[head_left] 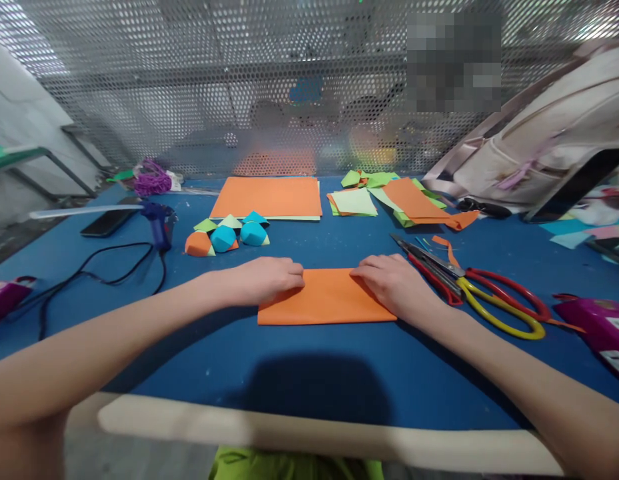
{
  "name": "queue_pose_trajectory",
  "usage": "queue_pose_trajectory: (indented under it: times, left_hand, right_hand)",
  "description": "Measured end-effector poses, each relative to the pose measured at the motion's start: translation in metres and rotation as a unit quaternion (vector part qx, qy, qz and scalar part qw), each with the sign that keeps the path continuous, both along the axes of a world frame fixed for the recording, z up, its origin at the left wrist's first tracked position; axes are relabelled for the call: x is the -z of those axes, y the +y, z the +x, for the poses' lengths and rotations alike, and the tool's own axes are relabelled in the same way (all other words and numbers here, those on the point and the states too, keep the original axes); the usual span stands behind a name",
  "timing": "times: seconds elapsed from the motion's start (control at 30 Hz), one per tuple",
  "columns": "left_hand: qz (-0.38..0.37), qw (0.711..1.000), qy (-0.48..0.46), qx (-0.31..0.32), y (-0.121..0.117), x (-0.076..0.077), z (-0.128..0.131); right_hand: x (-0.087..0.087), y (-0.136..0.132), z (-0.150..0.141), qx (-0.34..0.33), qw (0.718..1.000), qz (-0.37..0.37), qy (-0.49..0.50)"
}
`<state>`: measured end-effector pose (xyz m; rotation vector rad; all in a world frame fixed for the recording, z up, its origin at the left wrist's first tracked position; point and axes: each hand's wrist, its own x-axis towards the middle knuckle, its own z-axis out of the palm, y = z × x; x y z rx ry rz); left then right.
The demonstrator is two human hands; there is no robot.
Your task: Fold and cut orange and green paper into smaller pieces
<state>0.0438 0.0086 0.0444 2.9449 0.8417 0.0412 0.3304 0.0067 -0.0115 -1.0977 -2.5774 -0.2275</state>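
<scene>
A folded orange sheet of paper (329,300) lies flat on the blue table, its long fold nearest me. My left hand (270,280) grips its far left corner, fingers curled and close together. At the far right corner my right hand (386,280) has its bent fingers pressed on the paper; its thumb is hidden. Just right of that hand are large scissors (499,303) with red and yellow handles, next to a red-handled cutting tool (436,273). Beyond my left hand stand several small folded paper shapes (226,235) in orange, blue and green.
A stack of orange sheets (269,197) lies at the back, with green and orange scraps (409,197) to its right. On the left are a glue gun (159,223) with a cord, a phone (109,219) and purple string (152,181). A backpack (549,127) stands at right.
</scene>
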Motion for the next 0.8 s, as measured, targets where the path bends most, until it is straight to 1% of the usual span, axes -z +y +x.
queue_pose_trajectory:
  times: [0.07,0.1,0.17,0.27,0.33,0.43,0.47,0.53,0.6,0.63,0.7,0.8]
  left_hand:
    - [0.021,0.997,0.074,0.023,0.004,-0.002,0.014]
    - [0.035,0.995,0.089,0.020,0.006,-0.001,0.021]
    - [0.066,0.995,0.070,0.000,0.009,0.007,0.034]
    - [0.089,0.996,0.023,-0.018,0.014,0.025,0.046]
    - [0.093,0.995,0.007,-0.020,0.016,0.034,0.047]
    - [0.093,0.996,-0.010,-0.010,0.020,0.038,0.044]
    - [0.087,0.996,-0.018,0.007,0.021,0.038,0.043]
    - [0.053,0.996,-0.044,0.065,0.025,0.037,0.042]
    - [-0.004,0.991,-0.064,0.121,0.029,0.037,0.043]
    - [-0.036,0.988,-0.064,0.136,0.032,0.037,0.043]
    - [-0.086,0.986,-0.047,0.137,0.035,0.038,0.044]
    - [-0.120,0.983,-0.036,0.130,0.038,0.039,0.044]
  right_hand:
    - [-0.001,0.000,0.001,-0.001,1.000,0.001,-0.007]
    - [-0.002,0.000,0.002,-0.003,1.000,0.001,-0.010]
    - [-0.002,0.000,0.003,-0.008,1.000,0.003,-0.016]
    - [-0.002,-0.001,0.003,-0.011,1.000,0.013,-0.017]
    - [-0.001,-0.001,0.004,-0.009,1.000,0.018,-0.014]
    - [0.000,-0.001,0.004,-0.009,1.000,0.021,-0.006]
    - [0.001,-0.001,0.005,-0.011,1.000,0.022,-0.002]
    - [0.001,0.000,0.005,-0.018,1.000,0.024,0.009]
    - [0.002,0.000,0.006,-0.021,0.999,0.019,0.021]
    - [0.002,0.000,0.007,-0.022,0.999,0.013,0.027]
    - [0.004,-0.002,0.009,-0.019,0.999,-0.007,0.050]
    - [0.005,-0.005,0.015,-0.011,0.993,-0.046,0.107]
